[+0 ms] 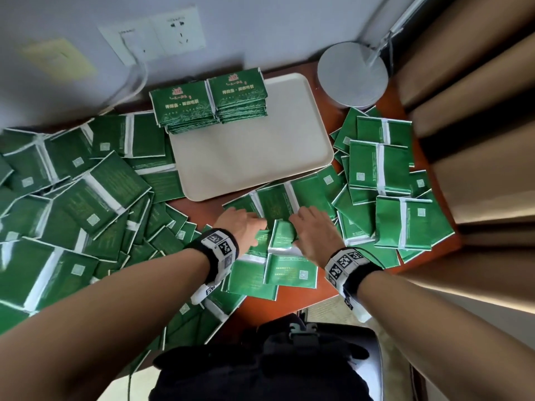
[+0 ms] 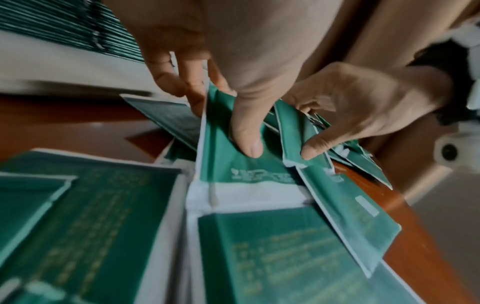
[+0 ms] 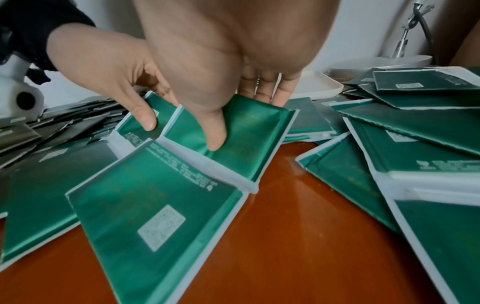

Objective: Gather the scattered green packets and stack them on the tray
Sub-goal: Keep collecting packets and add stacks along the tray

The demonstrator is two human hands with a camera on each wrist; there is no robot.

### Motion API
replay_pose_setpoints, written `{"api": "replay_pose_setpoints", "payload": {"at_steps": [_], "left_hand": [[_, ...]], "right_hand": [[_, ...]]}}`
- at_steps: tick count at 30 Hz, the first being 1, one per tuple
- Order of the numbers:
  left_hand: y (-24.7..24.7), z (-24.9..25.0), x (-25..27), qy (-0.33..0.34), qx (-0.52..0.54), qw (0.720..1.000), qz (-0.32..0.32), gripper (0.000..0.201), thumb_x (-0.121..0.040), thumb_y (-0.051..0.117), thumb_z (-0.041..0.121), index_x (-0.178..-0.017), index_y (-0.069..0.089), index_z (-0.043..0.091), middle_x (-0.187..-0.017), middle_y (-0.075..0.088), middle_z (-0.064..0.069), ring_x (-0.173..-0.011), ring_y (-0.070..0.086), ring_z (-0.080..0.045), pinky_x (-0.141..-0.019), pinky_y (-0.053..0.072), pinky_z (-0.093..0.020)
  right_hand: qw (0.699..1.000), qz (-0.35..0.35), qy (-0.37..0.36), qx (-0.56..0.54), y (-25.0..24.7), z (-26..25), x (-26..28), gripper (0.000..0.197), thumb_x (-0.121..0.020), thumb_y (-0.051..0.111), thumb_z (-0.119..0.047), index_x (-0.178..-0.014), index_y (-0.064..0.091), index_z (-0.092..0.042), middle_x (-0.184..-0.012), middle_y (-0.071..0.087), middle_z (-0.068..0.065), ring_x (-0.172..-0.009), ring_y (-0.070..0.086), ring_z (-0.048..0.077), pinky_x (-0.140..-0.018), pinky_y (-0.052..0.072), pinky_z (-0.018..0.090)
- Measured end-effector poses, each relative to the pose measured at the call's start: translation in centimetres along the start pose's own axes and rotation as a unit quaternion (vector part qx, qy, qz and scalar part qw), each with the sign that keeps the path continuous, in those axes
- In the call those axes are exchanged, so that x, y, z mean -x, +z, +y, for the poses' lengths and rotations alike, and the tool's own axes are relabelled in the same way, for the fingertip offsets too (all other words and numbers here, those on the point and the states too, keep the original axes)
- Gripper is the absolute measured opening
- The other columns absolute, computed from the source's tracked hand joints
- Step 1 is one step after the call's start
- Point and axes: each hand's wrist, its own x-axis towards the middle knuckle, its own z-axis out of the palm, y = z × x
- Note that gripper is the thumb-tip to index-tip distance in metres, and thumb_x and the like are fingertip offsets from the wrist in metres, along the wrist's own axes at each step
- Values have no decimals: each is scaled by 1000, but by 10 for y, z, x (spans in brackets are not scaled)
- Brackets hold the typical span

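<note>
Both hands work just in front of the cream rectangular plastic tray (image 1: 289,117). Left hand (image 1: 241,224): thumb and curled fingers pinch a flat green foil packet (image 2: 233,156). Right hand (image 1: 314,230): thumb and fingers clamp a second green foil packet (image 3: 249,131). Two packet stacks (image 1: 211,105) sit on the tray's far-left corner; loose packets (image 1: 72,183) cover the red-brown wooden table (image 3: 285,236) around the tray.

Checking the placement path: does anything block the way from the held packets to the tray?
Nothing visible does. Both hands pinch green foil packets just short of the beige plastic tray, whose near part is bare; two stacks sit at its far edge.
</note>
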Motion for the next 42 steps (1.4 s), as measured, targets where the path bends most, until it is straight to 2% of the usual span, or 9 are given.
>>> {"api": "replay_pose_setpoints", "payload": {"at_steps": [5, 10, 12, 15, 19, 25, 31, 36, 42], "left_hand": [[-24, -29, 9, -64, 12, 997, 33, 30, -96, 62, 38, -121, 61, 22, -114, 64, 4, -102, 61, -17, -95, 45, -34], [-39, -55, 13, -137, 23, 989, 49, 28, -98, 57, 35, -123, 57, 22, -94, 55, 8, -85, 56, -14, -88, 48, -33], [-41, -59, 15, -143, 27, 988, 60, 23, -99, 56, 31, -120, 57, 20, -92, 52, 9, -82, 54, -14, -85, 49, -33], [-42, -61, 15, -149, 24, 986, 71, 13, -100, 54, 26, -112, 57, 20, -89, 51, 8, -79, 52, -15, -78, 45, -31], [-46, -62, 18, -152, 29, 984, 84, 6, -98, 52, 19, -102, 54, 22, -89, 52, 9, -78, 50, -15, -78, 44, -31], [-48, -64, 23, -142, 51, 984, 96, 11, -92, 63, 21, -102, 57, 19, -99, 54, 9, -85, 50, -14, -81, 50, -31], [-35, -64, 27, -113, 19, 990, 77, 22, -91, 65, 16, -78, 48, 19, -98, 53, 5, -84, 51, -13, -80, 54, -31], [-17, -65, 30, -85, -4, 995, 43, 26, -88, 66, 10, -77, 44, 19, -102, 53, 3, -86, 51, -13, -80, 54, -31], [-7, -66, 28, -68, 22, 997, 21, 28, -85, 72, 28, -94, 46, 23, -106, 49, 5, -85, 51, -12, -78, 51, -27]], "right_hand": [[998, 45, -20, -30, -24, 5, -16, 25, -91, 67, -23, -109, 62, -6, -102, 59, 6, -92, 53, 21, -89, 48, 36], [1000, -7, -9, -27, -45, 12, -41, 45, -94, 60, -11, -136, 47, -10, -107, 55, 1, -90, 46, 16, -95, 38, 32], [999, -2, -10, -33, -47, 14, -47, 50, -91, 60, -5, -139, 46, -9, -109, 57, 2, -88, 43, 15, -96, 38, 33], [999, 27, -17, -17, -52, 15, -54, 40, -80, 66, 1, -119, 59, -9, -102, 61, 6, -88, 54, 24, -86, 42, 36], [997, 63, -41, -6, -54, 18, -58, 38, -57, 75, 9, -90, 64, -7, -80, 60, 9, -68, 55, 29, -64, 46, 36], [996, 52, -68, -26, -55, 13, -52, 36, -58, 79, 4, -89, 63, -6, -84, 61, 8, -72, 57, 26, -58, 52, 35], [998, -5, -64, -14, -43, 4, -46, 23, -78, 71, -4, -99, 62, -9, -95, 61, 6, -78, 55, 22, -62, 52, 32], [998, -37, -59, 9, -42, -1, -40, 27, -79, 73, -13, -104, 62, -10, -99, 61, 4, -84, 55, 20, -65, 50, 29], [995, -78, -58, 36, -45, -6, -35, 47, -81, 74, -26, -121, 55, -11, -123, 55, 5, -105, 53, 22, -79, 52, 32]]}}
